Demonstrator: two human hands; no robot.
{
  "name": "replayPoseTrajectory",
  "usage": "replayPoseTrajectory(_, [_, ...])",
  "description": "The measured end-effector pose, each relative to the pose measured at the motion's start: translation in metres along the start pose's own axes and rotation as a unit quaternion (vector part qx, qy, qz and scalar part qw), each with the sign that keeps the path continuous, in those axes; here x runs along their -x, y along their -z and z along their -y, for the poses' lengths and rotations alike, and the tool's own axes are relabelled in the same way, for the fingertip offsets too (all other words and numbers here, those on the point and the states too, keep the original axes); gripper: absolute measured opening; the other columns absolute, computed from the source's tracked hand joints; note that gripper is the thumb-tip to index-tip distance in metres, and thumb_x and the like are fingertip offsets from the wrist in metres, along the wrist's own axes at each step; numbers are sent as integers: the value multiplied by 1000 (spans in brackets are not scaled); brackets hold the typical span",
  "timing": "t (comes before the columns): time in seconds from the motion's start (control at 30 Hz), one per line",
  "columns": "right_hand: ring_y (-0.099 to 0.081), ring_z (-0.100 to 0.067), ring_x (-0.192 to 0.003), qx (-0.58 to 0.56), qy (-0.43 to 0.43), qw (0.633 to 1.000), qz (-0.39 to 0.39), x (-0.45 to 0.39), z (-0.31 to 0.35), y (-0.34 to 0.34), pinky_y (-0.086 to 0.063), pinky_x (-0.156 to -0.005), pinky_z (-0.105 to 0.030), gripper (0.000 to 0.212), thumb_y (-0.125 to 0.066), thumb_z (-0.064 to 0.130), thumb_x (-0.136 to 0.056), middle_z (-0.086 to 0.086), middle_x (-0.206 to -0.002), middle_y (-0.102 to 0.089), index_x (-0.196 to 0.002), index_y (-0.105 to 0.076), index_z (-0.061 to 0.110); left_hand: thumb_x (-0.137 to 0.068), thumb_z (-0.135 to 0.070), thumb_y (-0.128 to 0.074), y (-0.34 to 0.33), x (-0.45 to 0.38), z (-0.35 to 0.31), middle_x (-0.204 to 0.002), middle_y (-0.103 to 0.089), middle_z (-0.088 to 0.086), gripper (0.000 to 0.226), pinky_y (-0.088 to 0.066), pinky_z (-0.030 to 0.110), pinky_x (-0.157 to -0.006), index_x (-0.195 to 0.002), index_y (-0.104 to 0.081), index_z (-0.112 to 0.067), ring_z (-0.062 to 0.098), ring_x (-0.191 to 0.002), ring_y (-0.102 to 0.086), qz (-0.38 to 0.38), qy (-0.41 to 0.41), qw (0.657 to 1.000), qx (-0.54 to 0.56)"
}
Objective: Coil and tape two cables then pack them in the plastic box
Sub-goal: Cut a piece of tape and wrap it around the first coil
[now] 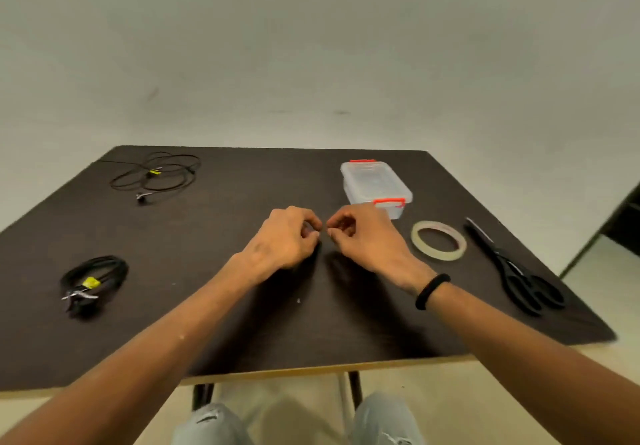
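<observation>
— Dark counter (242, 306) in front of you, pale wall behind. Where are your hands?

— Your left hand (284, 236) and right hand (367, 233) meet over the middle, fingertips pinched close together. I cannot tell what each grip holds.

— And the cables?

— One tight black coil (93, 282) lies near left. One loose thin cable (156, 174) lies far left. Your plastic box (375, 185) sits shut, far right, just behind your right hand. Tape roll (438, 240) and scissors (512, 268) lie to the right.
</observation>
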State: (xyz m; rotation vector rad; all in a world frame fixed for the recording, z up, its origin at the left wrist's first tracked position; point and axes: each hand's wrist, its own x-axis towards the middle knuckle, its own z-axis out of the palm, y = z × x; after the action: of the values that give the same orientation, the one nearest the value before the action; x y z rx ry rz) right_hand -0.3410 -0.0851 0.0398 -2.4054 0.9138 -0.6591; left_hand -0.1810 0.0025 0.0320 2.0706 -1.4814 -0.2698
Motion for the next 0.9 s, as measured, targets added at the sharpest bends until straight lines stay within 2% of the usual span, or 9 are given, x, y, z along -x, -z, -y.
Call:
replayPoseTrajectory(0.07, [-65,-3,-73,40,15,996,-76,24,-26,31,-46,-70,-6,10,-75,17,-90,7,-89,-77,-98,-81,19,-94,-27,-69,-22,1,-24,-89,-72,-9,22,-53,21,-85,-114,-76,-23,2,-73,-64,3,-22,1000,16])
replayPoseTrajectory(0.13, [-65,-6,-76,68,7,988,-139,44,-51,63,-51,-77,-13,10,-76,16,-90,5,-92,-77,-98,-80,17,-93,-32,-73,-41,1,-45,-88,-73,-10,24,-54,21,-85,-115,-76,-22,-1,-72,-64,13,-37,999,33])
replayPoseTrajectory(0.27, [-68,-12,-87,99,-83,975,-178,75,-97,124,-53,-83,-26,19,-77,24,-94,0,-103,-77,-110,-78,15,-87,-46,-79,-69,-4,-79,-91,-71,-11,45,-57,26,-86,-125,-73,-23,4,-77,-66,40,-60,996,48])
replayPoseTrajectory(0.37, [-69,-11,-90,92,-132,979,-128,86,-121,147,-55,-83,-28,30,-82,33,-89,2,-105,-77,-115,-78,19,-85,-50,-80,-84,-11,-97,-93,-68,-12,50,-59,34,-89,-128,-71,-26,6,-85,-66,22,-70,997,28])
replayPoseTrajectory(0.5, [-61,-11,-111,130,-65,989,-11,84,-129,137,-49,-89,-25,44,-86,45,-82,11,-118,-70,-121,-76,27,-85,-52,-79,-98,-20,-109,-89,-67,-13,48,-57,31,-82,-126,-72,-28,7,-83,-65,-12,-62,998,31])
replayPoseTrajectory(0.6, [-57,-15,-121,146,-31,989,-2,75,-130,119,-48,-91,-26,48,-86,47,-82,8,-127,-70,-125,-75,28,-87,-52,-78,-104,-27,-112,-85,-68,-15,36,-60,36,-83,-117,-77,-32,7,-82,-67,-26,-56,998,23])
replayPoseTrajectory(0.77, [-65,-17,-112,115,-15,993,-16,63,-134,105,-52,-93,-30,34,-83,37,-88,3,-117,-75,-119,-78,21,-92,-42,-75,-112,-34,-114,-87,-73,-16,17,-61,34,-80,-105,-80,-32,4,-81,-67,-39,-59,997,31])
replayPoseTrajectory(0.9, [-64,-12,-100,103,-23,994,-14,63,-133,111,-48,-83,-22,13,-79,24,-93,4,-108,-75,-105,-82,20,-95,-35,-72,-115,-36,-115,-87,-71,-17,11,-57,31,-79,-101,-79,-29,3,-81,-65,-46,-67,996,30])
